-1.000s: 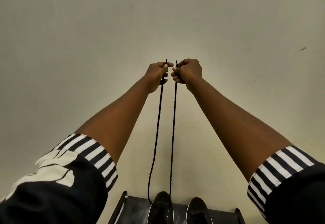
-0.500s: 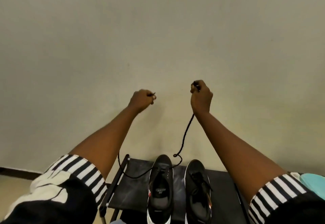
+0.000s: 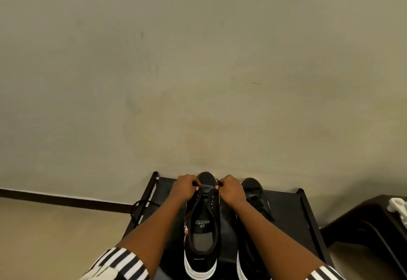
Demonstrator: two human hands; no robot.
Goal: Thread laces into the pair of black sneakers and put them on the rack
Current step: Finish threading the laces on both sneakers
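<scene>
Sneakers, both black with white soles, stand side by side on the top shelf of a black rack (image 3: 293,209) against a beige wall (image 3: 198,59).

On the left sneaker (image 3: 201,231), open with a grey insole and a printed label, the left hand (image 3: 186,188) and right hand (image 3: 231,188) each pinch a black lace (image 3: 141,206) end in curled fingers near the toe; slack loops off the rack's left edge. The right sneaker (image 3: 255,198) looks laced, but the right forearm covers much of it. Both heels are cut off by the frame's bottom edge.
</scene>
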